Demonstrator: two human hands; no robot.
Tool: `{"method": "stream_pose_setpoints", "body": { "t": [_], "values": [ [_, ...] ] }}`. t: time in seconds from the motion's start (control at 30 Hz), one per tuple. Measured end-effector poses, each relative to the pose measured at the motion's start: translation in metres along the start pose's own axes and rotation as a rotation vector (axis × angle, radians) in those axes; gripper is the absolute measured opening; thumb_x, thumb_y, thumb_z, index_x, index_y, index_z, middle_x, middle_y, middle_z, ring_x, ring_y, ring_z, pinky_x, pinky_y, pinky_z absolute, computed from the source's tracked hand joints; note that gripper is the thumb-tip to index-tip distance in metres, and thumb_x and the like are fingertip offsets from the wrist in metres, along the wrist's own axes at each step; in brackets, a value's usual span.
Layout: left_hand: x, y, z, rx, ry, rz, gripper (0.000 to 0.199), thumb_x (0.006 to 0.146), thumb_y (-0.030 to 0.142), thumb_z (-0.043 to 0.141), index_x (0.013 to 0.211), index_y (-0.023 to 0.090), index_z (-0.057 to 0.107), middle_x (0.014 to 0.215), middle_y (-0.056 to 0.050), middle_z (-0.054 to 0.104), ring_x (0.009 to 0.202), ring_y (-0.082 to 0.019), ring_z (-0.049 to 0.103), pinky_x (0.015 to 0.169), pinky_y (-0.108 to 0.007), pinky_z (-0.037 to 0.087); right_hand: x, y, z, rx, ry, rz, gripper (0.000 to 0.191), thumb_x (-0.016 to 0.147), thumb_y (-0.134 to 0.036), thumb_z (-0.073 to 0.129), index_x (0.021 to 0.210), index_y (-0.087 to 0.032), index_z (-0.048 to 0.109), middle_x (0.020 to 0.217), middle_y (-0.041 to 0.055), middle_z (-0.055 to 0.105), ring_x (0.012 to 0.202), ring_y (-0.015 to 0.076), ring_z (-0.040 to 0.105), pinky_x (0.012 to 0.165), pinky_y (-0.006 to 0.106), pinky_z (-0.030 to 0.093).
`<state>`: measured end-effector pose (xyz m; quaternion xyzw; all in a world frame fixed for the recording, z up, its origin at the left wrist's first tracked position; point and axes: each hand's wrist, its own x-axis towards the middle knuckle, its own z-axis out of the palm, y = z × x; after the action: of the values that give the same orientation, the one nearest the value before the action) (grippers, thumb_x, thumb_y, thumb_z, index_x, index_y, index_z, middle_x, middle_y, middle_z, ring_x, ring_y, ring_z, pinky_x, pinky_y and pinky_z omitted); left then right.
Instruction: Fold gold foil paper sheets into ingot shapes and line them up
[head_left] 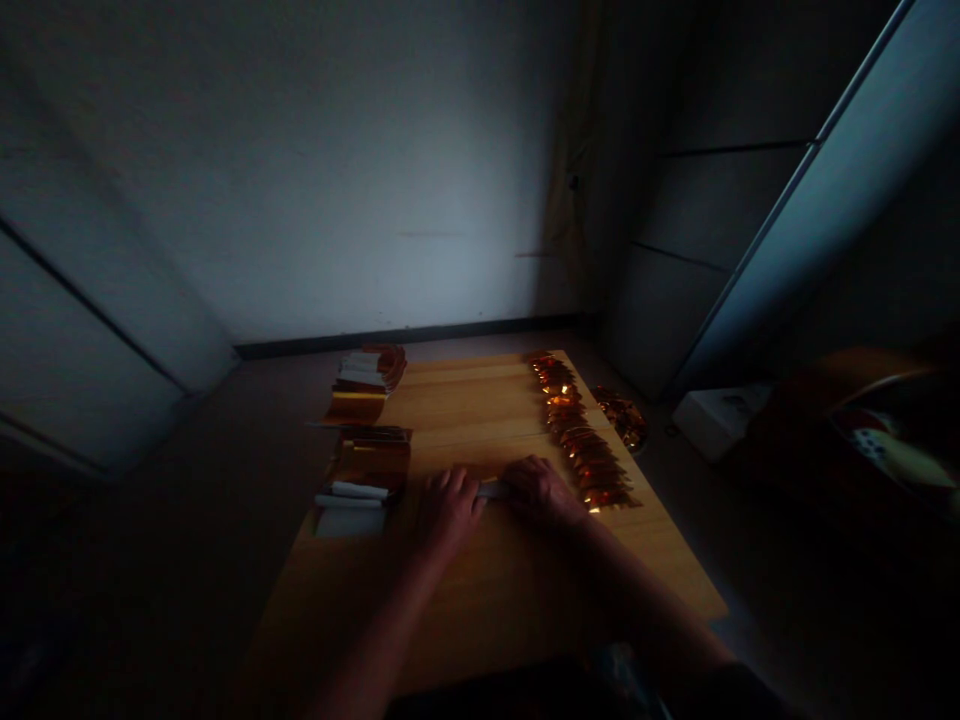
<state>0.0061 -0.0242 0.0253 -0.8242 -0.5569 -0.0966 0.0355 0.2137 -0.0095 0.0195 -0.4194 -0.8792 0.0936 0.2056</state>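
Side by side over the middle of the wooden table point(480, 600), both my hands work on one small piece of paper. It is a narrow, pale folded paper strip point(493, 490), with a brownish-gold edge just behind it. My left hand point(454, 505) presses its left end with bent fingers. At the other end, my right hand point(544, 490) closes over the strip, so much of it is hidden. To the left lie a near stack of gold foil paper point(371, 462) with pale backs and a farther foil paper stack point(358, 405). Right of my hands runs a long row of shiny folded foil pieces point(592, 465).
Beyond the table's right edge, a heap of shiny foil pieces point(621, 415) sits lower down. A white box point(720, 418) stands on the floor at right. A pale wall point(390, 200) rises behind the table. The room is dim.
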Motion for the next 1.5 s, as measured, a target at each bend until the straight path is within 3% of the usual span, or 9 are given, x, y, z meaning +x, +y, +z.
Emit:
{"method": "stream_pose_setpoints", "body": {
  "t": [0.27,0.7,0.93,1.17,1.3,1.5],
  "values": [
    [-0.009,-0.003,0.011,0.028,0.014,0.005,0.031,0.086,0.031,0.053,0.116,0.027,0.062,0.129,-0.010,0.058,0.112,-0.031,0.053,0.094,-0.052,0.038,0.002,0.007,0.008,-0.003,0.028,-0.022,0.016,0.088,-0.030,0.060,0.099,-0.027,0.072,0.104,0.0058,0.066,0.094,0.0191,0.054,0.082,0.032,0.037],
    [-0.005,-0.002,0.010,0.050,0.020,0.008,0.025,0.090,0.027,0.047,0.105,0.028,0.066,0.123,-0.008,0.063,0.105,-0.028,0.057,0.090,-0.049,0.041,0.002,0.010,0.013,0.042,0.108,-0.015,0.015,0.088,-0.031,0.060,0.092,-0.024,0.072,0.100,0.0058,0.068,0.092,0.0176,0.055,0.081,0.031,0.037],
    [-0.009,0.000,0.006,0.032,-0.062,0.011,0.032,0.086,0.019,0.046,0.113,0.026,0.063,0.129,-0.009,0.058,0.105,-0.028,0.055,0.093,-0.050,0.037,0.017,0.015,0.009,-0.012,-0.083,0.034,0.016,0.085,-0.034,0.062,0.082,-0.024,0.074,0.088,0.0040,0.068,0.082,0.0165,0.057,0.075,0.027,0.038],
    [-0.012,0.003,-0.010,-0.012,-0.078,0.054,0.031,0.089,0.022,0.044,0.115,0.026,0.061,0.111,-0.008,0.064,0.099,-0.025,0.056,0.092,-0.048,0.036,0.034,-0.001,-0.002,-0.148,-0.272,0.240,0.017,0.086,-0.035,0.060,0.090,-0.026,0.074,0.091,0.0040,0.072,0.083,0.0174,0.063,0.071,0.025,0.039],
    [-0.016,0.003,-0.010,-0.030,-0.032,0.086,0.028,0.091,0.024,0.043,0.112,0.028,0.060,0.104,-0.006,0.064,0.100,-0.023,0.056,0.100,-0.051,0.030,0.037,-0.003,-0.004,-0.122,-0.293,0.247,0.016,0.084,-0.034,0.060,0.091,-0.029,0.074,0.090,0.0006,0.073,0.081,0.0162,0.064,0.071,0.024,0.040],
    [-0.019,0.002,-0.008,-0.004,-0.066,0.096,0.031,0.090,0.022,0.045,0.116,0.031,0.059,0.113,-0.006,0.061,0.108,-0.024,0.054,0.106,-0.057,0.025,0.039,0.006,0.002,-0.063,-0.324,0.248,0.019,0.084,-0.031,0.059,0.095,-0.028,0.074,0.091,-0.0002,0.073,0.080,0.0154,0.065,0.068,0.022,0.042]
  ]
}}
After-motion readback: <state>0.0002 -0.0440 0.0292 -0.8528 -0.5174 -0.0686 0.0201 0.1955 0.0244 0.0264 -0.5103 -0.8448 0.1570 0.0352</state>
